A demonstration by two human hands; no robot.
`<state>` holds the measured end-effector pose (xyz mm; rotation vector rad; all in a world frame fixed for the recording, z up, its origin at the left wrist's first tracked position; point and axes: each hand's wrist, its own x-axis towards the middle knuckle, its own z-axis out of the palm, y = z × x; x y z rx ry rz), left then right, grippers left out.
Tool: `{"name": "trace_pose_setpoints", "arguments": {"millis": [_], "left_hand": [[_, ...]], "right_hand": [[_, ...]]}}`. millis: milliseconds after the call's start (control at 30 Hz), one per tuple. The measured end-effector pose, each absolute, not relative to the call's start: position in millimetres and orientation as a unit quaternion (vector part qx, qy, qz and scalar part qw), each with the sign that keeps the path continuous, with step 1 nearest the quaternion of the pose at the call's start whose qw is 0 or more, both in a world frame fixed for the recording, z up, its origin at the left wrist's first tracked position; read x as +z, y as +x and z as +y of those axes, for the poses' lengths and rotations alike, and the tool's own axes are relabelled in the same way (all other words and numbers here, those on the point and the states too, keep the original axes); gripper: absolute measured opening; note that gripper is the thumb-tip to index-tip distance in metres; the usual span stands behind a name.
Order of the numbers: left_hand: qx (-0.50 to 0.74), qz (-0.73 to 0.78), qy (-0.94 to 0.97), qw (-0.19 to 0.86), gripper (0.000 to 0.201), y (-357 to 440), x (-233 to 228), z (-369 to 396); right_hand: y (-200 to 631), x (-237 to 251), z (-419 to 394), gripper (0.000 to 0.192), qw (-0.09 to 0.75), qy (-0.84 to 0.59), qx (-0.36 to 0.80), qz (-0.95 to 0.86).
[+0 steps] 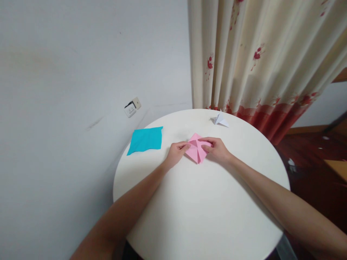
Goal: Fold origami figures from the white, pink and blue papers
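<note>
A pink sheet of origami paper (196, 153), folded into a diamond with flaps meeting along the middle, is held over the white round table. My left hand (175, 152) pinches its left corner between thumb and fingers. On the opposite side, my right hand (217, 148) grips the right corner, thumb and forefinger lying over the paper. Beyond my right hand stands a folded white paper piece (221, 119), with pointed tips. To the left of my left hand lies a creased blue sheet of paper (146, 139).
The round table (200, 209) touches or nearly touches the wall at the left. A patterned curtain (260, 65) hangs behind its far right edge. A wall socket (130, 110) sits above the blue sheet. Dark reddish floor (306, 173) shows at the right.
</note>
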<state>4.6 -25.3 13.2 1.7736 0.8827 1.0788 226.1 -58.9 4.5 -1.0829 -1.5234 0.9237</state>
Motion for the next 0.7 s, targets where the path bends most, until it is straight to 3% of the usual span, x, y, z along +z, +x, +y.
{"name": "trace_pose_setpoints", "arguments": {"millis": [267,500,567,700], "left_hand": [[0.461,0.358,0.682,0.442,0.034,9.1,7.5,-26.3],[0.431,0.329,0.708,0.452,0.064,12.0,8.5,-34.0],[0.431,0.322,0.71,0.455,0.061,11.9,10.3,-34.8],[0.418,0.316,0.739,0.423,0.032,11.5,15.4,-35.0]], "right_hand": [[214.4,9.3,-64.8,0.038,0.505,-0.457,0.361,-0.637],[208.1,7.8,-65.6,0.033,0.528,-0.442,0.404,-0.602],[208.1,8.0,-65.4,0.036,0.534,-0.43,0.435,-0.584],[209.1,9.7,-65.2,0.039,0.552,-0.409,0.469,-0.555]]}}
